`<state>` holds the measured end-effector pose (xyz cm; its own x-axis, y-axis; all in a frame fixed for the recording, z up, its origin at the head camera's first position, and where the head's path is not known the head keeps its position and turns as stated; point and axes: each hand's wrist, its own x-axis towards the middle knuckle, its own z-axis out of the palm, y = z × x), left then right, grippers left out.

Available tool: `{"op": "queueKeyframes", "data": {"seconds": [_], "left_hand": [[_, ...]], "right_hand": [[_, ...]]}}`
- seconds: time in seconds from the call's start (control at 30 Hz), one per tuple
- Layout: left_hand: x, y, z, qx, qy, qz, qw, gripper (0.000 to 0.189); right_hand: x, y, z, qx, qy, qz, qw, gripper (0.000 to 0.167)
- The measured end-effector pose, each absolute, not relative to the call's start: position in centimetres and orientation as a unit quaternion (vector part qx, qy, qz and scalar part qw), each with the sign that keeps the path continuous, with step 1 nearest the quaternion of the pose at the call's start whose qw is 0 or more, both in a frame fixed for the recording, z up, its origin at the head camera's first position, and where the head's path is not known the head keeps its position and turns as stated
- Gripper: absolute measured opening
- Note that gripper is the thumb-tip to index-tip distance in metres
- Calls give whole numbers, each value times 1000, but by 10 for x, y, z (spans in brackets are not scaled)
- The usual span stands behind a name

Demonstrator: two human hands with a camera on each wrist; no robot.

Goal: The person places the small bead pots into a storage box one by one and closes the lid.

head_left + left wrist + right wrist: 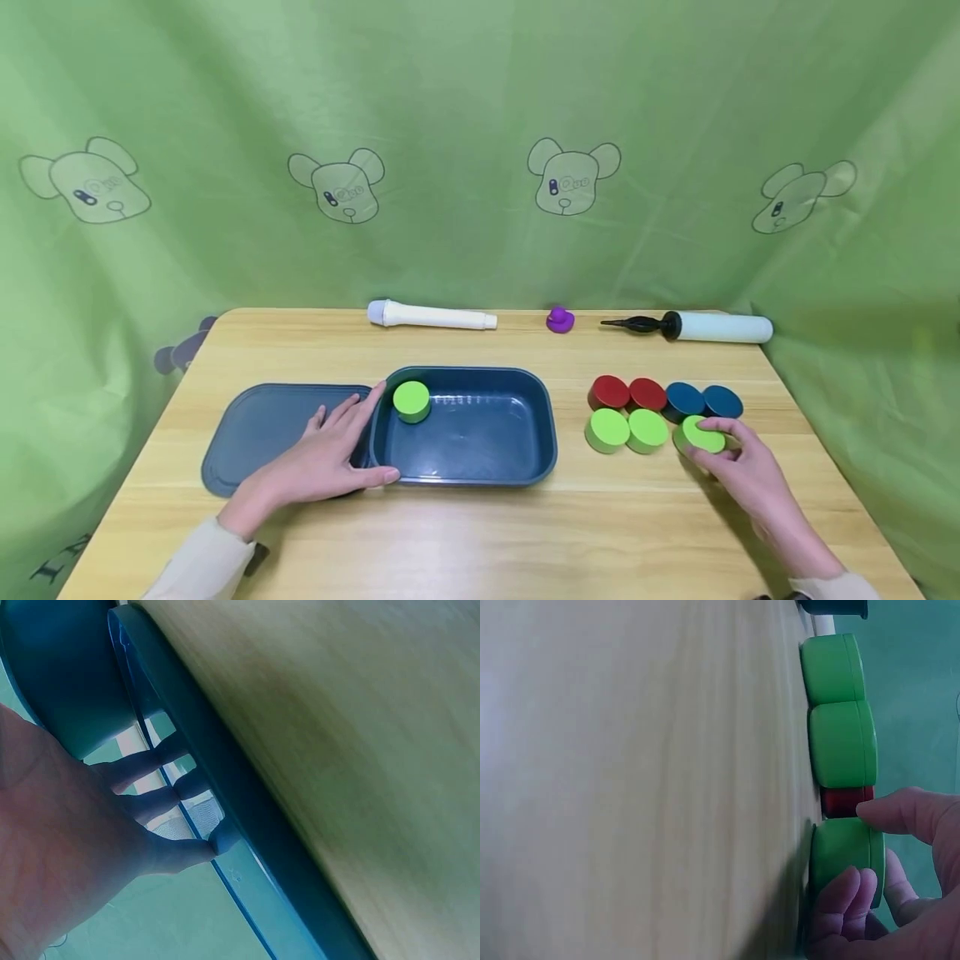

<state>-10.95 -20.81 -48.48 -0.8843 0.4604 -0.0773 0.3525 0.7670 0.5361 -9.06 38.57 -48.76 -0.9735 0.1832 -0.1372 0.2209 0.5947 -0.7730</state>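
Fingers extended, the left hand point(330, 458) touches the left rim of the navy box point(480, 450), probably steadying it; right of the box, the right hand point(750, 471) pinches a lime-green cylinder point(696, 435).

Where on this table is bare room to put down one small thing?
The widest bare patch is the table in front of the box, between left hand and right hand. A thinner strip separates the box from the microphone and duck. Crowded: the right side, where red discs, blue discs and green discs stand close together.
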Motion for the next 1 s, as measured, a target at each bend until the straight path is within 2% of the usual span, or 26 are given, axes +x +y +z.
{"op": "queueKeyframes", "data": {"seconds": [0.67, 1.0], "left_hand": [[-109, -206, -485, 217, 934, 266, 102, 120], [-108, -206, -484, 215, 934, 268, 97, 120]], "right_hand": [[-85, 388, -472, 139, 891, -431, 25, 61], [-79, 375, -454, 133, 882, -452, -11, 55]]}}
